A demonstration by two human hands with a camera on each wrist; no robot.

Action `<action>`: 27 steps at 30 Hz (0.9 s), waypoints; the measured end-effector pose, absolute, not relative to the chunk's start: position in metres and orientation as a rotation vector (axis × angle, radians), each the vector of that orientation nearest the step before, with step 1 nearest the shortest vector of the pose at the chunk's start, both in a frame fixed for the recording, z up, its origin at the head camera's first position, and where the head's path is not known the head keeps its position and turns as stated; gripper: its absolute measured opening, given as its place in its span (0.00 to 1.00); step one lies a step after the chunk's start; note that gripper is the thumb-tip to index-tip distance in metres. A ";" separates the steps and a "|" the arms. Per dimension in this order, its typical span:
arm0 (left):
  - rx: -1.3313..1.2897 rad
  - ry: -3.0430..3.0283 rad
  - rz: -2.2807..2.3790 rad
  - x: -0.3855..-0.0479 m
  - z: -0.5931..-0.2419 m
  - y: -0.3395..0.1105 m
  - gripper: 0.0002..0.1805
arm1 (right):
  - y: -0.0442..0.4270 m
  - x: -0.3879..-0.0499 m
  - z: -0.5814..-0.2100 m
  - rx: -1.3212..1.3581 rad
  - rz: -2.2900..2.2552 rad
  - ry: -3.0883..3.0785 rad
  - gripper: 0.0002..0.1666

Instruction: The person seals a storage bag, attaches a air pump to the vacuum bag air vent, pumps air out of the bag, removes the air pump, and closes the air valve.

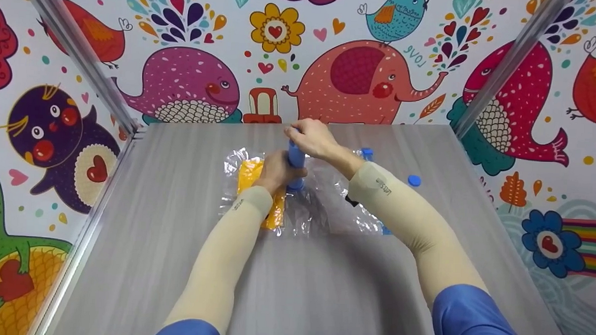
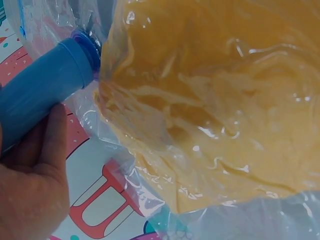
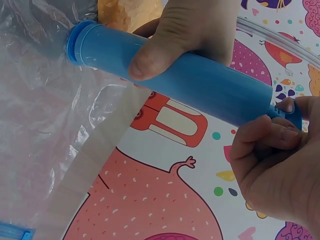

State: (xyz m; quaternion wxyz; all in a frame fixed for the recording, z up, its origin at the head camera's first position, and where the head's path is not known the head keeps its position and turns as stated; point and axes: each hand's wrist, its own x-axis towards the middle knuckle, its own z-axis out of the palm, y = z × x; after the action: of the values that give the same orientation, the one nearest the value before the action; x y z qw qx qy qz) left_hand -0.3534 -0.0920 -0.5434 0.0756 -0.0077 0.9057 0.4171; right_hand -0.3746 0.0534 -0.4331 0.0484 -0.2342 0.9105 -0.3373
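Note:
A blue hand pump stands upright with its lower end on a clear vacuum storage bag. My left hand grips the pump's barrel, its thumb lying across it in the right wrist view. Around the small handle at the pump's top, the fingers of my right hand are curled. The handle sits close against the barrel's end. Inside the bag's left part lies a folded yellow cloth, with wrinkled plastic over it. In the left wrist view the pump's flanged end meets the plastic beside the cloth.
A round blue cap lies on the grey table right of the bag. At the bag's right side a blue slider clip shows. Metal posts and a cartoon-printed wall bound the table's far side.

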 end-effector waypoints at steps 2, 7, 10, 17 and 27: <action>-0.014 2.726 1.250 -0.353 -0.544 -0.092 0.30 | 0.053 -0.374 -0.434 -0.704 -1.031 2.773 0.23; 0.019 2.756 1.247 -0.352 -0.543 -0.092 0.29 | 0.053 -0.374 -0.433 -0.704 -1.024 2.770 0.24; 0.042 2.759 1.254 -0.352 -0.542 -0.093 0.30 | 0.052 -0.375 -0.430 -0.695 -1.000 2.777 0.25; 0.003 2.715 1.274 -0.352 -0.544 -0.095 0.28 | 0.047 -0.380 -0.418 -0.628 -0.926 2.776 0.28; -0.022 2.670 1.305 -0.354 -0.542 -0.092 0.29 | 0.050 -0.383 -0.417 -0.632 -0.963 2.785 0.28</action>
State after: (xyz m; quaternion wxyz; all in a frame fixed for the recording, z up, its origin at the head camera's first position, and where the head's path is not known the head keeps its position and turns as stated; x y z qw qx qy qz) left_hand -0.3537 -0.0916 -0.5419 0.0849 -0.0073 0.8952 0.4375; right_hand -0.3827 0.0502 -0.4166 0.0638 -0.2093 0.9222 -0.3190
